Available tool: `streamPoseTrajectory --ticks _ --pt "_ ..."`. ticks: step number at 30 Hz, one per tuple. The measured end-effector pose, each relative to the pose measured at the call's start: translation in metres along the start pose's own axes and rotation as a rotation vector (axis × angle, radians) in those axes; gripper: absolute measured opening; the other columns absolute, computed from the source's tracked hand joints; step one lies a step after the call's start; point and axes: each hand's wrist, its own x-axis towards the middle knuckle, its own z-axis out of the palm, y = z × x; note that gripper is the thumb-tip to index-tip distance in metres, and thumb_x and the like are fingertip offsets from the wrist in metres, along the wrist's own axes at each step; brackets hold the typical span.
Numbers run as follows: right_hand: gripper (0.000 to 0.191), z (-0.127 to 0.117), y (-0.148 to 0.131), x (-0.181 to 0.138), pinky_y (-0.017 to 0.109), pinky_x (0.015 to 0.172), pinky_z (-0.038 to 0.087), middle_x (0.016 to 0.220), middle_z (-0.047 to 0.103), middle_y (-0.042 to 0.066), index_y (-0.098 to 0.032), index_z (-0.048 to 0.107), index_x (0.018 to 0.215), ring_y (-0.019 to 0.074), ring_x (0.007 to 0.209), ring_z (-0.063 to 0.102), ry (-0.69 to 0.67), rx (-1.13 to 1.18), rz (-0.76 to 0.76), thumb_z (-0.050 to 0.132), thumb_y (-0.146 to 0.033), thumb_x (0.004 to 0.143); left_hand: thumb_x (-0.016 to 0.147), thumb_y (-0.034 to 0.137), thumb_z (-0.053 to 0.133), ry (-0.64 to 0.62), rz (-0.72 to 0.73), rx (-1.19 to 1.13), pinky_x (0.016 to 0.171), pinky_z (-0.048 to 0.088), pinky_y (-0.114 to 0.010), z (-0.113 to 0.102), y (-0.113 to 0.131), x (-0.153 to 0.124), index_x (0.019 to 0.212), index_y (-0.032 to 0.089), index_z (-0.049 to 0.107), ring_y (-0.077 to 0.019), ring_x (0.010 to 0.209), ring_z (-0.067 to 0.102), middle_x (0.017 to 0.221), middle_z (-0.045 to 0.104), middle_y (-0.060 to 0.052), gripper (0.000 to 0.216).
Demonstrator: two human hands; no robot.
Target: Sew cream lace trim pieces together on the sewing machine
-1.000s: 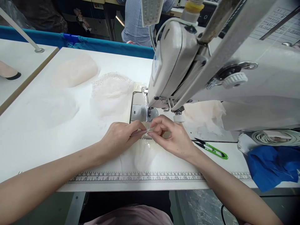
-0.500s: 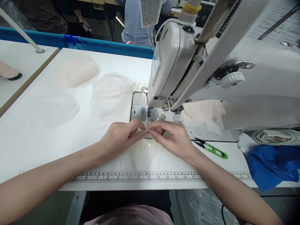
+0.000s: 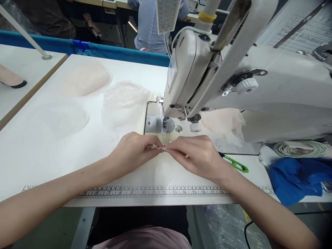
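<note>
My left hand [image 3: 132, 151] and my right hand [image 3: 195, 154] meet just in front of the sewing machine [image 3: 181, 69], fingertips nearly touching. Between them they pinch a thin, whitish strip of fabric [image 3: 157, 147] with a wavy edge; most of it is hidden by the fingers. Both hands are closed on it. Behind the fingertips lies the metal needle plate [image 3: 154, 123], under the presser foot [image 3: 165, 121]. Green-handled thread snips [image 3: 237, 164] lie beside my right wrist, their blades partly covered by it.
Sheer lace-edged fabric [image 3: 124, 90], a peach piece [image 3: 90, 77] and a faint white piece [image 3: 62, 117] lie left. More peach fabric [image 3: 224, 121] sits under the machine arm. A printed ruler [image 3: 155, 192] runs along the front edge; blue cloth [image 3: 293, 180] is at right. A person [image 3: 150, 26] sits beyond.
My fingertips have dropped slightly toward me, and more of the whitish strip shows between them. My right hand has turned more palm-down, and its wrist now covers the snips' blades.
</note>
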Motion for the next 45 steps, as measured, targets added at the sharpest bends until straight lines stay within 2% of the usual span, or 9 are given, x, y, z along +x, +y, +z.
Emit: streamPoseTrajectory --ticks 3,6,9,12,15,18,24,30,45 --pt "0.015 0.007 0.006 0.005 0.022 0.056 0.043 0.065 0.066 -0.003 -0.019 0.068 0.083 0.0087 0.055 0.058 -0.092 0.188 0.288 0.056 -0.021 0.092 0.088 0.033 0.065 -0.038 -0.105 0.168 0.042 0.029 -0.022 0.005 -0.001 0.006 0.073 0.021 0.069 -0.0095 0.041 0.046 0.046 0.053 0.006 0.020" --pt "0.016 0.021 0.017 0.007 0.023 0.056 0.039 0.063 0.064 -0.003 -0.020 0.069 0.086 0.0102 0.056 0.056 -0.113 0.126 0.440 0.055 -0.025 0.093 0.085 0.030 0.066 0.013 -0.082 0.391 0.049 0.035 -0.026 0.012 -0.007 0.008 0.096 0.019 0.067 -0.0130 0.045 0.050 0.052 0.058 0.005 0.016" --pt "0.017 0.030 0.025 0.007 0.024 0.057 0.037 0.068 0.064 -0.002 -0.022 0.070 0.091 0.0115 0.061 0.056 -0.093 0.037 0.485 0.054 -0.028 0.093 0.088 0.029 0.065 0.124 0.086 0.518 0.071 0.046 -0.035 0.015 -0.010 0.008 0.118 0.015 0.058 -0.0208 0.076 0.065 0.087 0.072 -0.005 0.034" --pt "0.015 0.034 0.027 0.009 0.024 0.058 0.036 0.072 0.064 -0.002 -0.023 0.070 0.091 0.0116 0.064 0.055 -0.048 0.041 0.506 0.055 -0.028 0.092 0.090 0.017 0.060 0.240 0.336 0.644 0.092 0.042 -0.042 0.016 -0.009 0.005 0.116 0.018 0.061 -0.0255 0.108 0.062 0.114 0.070 -0.009 0.026" --pt "0.014 0.035 0.029 0.011 0.025 0.060 0.036 0.066 0.059 -0.003 -0.022 0.069 0.085 0.0118 0.062 0.051 -0.022 0.073 0.527 0.058 -0.027 0.090 0.091 0.005 0.054 0.203 0.440 0.728 0.095 0.039 -0.041 0.017 -0.005 -0.001 0.113 0.018 0.064 -0.0217 0.107 0.062 0.116 0.071 -0.005 0.028" --pt "0.016 0.035 0.032 0.011 0.026 0.062 0.037 0.064 0.058 -0.002 -0.022 0.070 0.085 0.0128 0.062 0.051 -0.014 0.060 0.541 0.057 -0.029 0.091 0.096 0.013 0.052 0.118 0.410 0.755 0.095 0.038 -0.042 0.018 -0.001 -0.006 0.116 0.015 0.065 -0.0223 0.110 0.063 0.125 0.068 -0.007 0.024" --pt "0.028 0.029 0.037 0.001 0.030 0.059 0.034 0.078 0.069 0.005 -0.021 0.072 0.094 0.0160 0.066 0.057 0.035 -0.233 0.428 0.051 -0.038 0.096 0.096 0.021 0.054 0.083 0.362 0.636 0.097 0.039 -0.046 0.017 -0.004 -0.002 0.122 0.014 0.064 -0.0278 0.115 0.062 0.122 0.069 -0.010 0.029" --pt "0.029 0.024 0.024 -0.009 0.031 0.053 0.032 0.078 0.071 0.004 -0.025 0.070 0.114 0.0171 0.073 0.060 -0.050 -0.488 0.164 0.046 -0.027 0.098 0.096 0.022 0.053 0.072 0.356 0.616 0.098 0.040 -0.047 0.016 -0.010 0.002 0.125 0.019 0.063 -0.0265 0.115 0.062 0.125 0.067 -0.008 0.031" --pt "0.031 0.029 0.031 -0.009 0.033 0.055 0.035 0.084 0.072 0.009 -0.019 0.072 0.112 0.0214 0.091 0.061 -0.039 -0.551 0.152 0.045 -0.031 0.100 0.097 0.024 0.050 0.059 0.337 0.618 0.102 0.035 -0.050 0.015 -0.018 0.011 0.125 0.016 0.062 -0.0275 0.118 0.061 0.127 0.066 -0.011 0.031"
